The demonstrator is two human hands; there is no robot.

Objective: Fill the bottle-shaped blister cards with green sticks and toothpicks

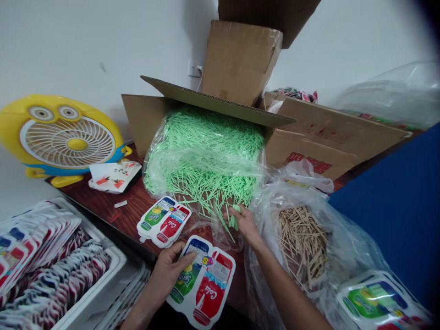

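Note:
My left hand (169, 266) grips a printed plastic pack (213, 286) by its upper left edge, thumb on top; the pack shows a green Sprite bottle and a red Cola bottle. Between the fingers of my right hand (246, 224) is a small bunch of short green sticks (234, 216). That hand is at the front edge of a heap of loose green sticks (206, 151), which spills from a clear bag inside an open cardboard box (144, 117). A second pack (164, 221) of the same print lies on the dark wooden table (132, 208), just beyond my left hand.
A white crate (92, 298) full of similar packs stands at lower left. Clear bags with brown sticks (302, 243) lie right of my right forearm, another pack (381, 300) near them. A yellow fan (77, 144), a tissue pack (115, 176) and more cartons (237, 64) stand behind.

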